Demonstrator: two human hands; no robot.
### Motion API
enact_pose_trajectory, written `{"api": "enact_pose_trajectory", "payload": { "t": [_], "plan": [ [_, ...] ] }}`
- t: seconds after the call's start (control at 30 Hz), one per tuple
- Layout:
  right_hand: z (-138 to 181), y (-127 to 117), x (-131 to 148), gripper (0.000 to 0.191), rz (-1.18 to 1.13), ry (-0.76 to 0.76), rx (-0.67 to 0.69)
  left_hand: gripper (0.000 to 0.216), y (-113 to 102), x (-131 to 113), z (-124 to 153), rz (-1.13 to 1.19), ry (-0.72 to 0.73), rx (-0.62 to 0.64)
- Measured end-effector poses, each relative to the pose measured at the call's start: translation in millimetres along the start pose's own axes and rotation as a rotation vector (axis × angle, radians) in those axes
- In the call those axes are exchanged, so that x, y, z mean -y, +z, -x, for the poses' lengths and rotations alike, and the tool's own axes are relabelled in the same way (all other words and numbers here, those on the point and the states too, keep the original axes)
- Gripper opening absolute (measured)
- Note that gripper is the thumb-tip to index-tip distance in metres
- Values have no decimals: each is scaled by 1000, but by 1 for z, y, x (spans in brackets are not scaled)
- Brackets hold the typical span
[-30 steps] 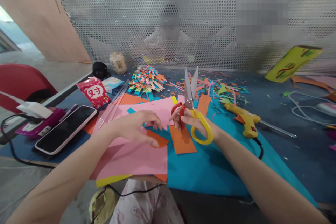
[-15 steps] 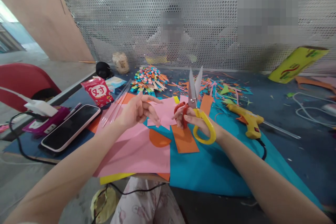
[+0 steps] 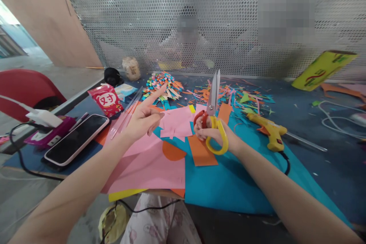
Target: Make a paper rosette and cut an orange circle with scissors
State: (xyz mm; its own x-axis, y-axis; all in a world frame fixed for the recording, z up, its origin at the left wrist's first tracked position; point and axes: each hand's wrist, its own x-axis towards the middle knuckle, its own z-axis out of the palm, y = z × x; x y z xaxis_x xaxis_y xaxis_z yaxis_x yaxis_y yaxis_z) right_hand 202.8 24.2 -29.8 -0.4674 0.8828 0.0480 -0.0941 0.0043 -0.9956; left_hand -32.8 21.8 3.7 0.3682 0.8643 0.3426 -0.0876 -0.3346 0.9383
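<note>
My right hand (image 3: 210,129) grips a pair of scissors (image 3: 212,101) by its red and yellow handles. The blades point up and are nearly together. Across from it, my left hand (image 3: 144,120) holds nothing; its index finger stretches toward a pile of colourful fringed paper (image 3: 161,85), the other fingers loosely curled. Between the hands lies a cut pink paper piece (image 3: 178,122). Below are a pink sheet (image 3: 148,171), an orange rounded piece (image 3: 173,150), an orange strip (image 3: 203,154) and a large blue sheet (image 3: 228,187).
A yellow glue gun (image 3: 270,129) lies to the right, near loose paper scraps (image 3: 228,93). At left are a phone (image 3: 77,139), a purple power strip (image 3: 47,133), a red snack packet (image 3: 106,100) and clear glue sticks (image 3: 126,116). A perforated metal panel (image 3: 137,19) stands behind.
The scissors' blades have come together, and the scissors turned slightly. My left hand has moved a little left, its index finger now extended up toward the fringed pile.
</note>
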Motion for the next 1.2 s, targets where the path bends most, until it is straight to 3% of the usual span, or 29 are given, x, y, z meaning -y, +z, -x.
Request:
{"api": "enact_pose_trajectory", "payload": {
  "t": [0.27, 0.4, 0.53, 0.67, 0.77, 0.87, 0.97, 1.1, 1.2],
  "plan": [
    [7, -2, 10, 23, 105, -101, -37, 67, -2, -3, 5, -233, -174, 383],
    [7, -4, 7, 27, 220, -141, -67, 60, -1, -2, 4, -425, -87, 472],
    [9, 1, 13, 24, 278, -155, -84, 39, 1, -4, 4, -789, -93, 553],
    [13, 3, 19, 24, 185, -119, -12, 46, 3, -2, 5, -901, -4, 626],
    [15, 6, 19, 40, 94, -88, 43, 39, 7, 3, 4, -812, 188, 526],
    [17, 9, 18, 46, 24, -68, 95, 28, 18, 6, 1, -764, 381, 202],
    [17, 12, 19, 46, -23, -83, 155, 28, 35, 7, -5, -767, 429, -39],
    [17, 13, 22, 33, -77, -125, 248, 41, 56, 5, -14, -787, 528, -130],
    [18, 11, 20, 15, -125, -186, 325, 30, 68, 5, -21, -720, 678, -125]
  ]
}}
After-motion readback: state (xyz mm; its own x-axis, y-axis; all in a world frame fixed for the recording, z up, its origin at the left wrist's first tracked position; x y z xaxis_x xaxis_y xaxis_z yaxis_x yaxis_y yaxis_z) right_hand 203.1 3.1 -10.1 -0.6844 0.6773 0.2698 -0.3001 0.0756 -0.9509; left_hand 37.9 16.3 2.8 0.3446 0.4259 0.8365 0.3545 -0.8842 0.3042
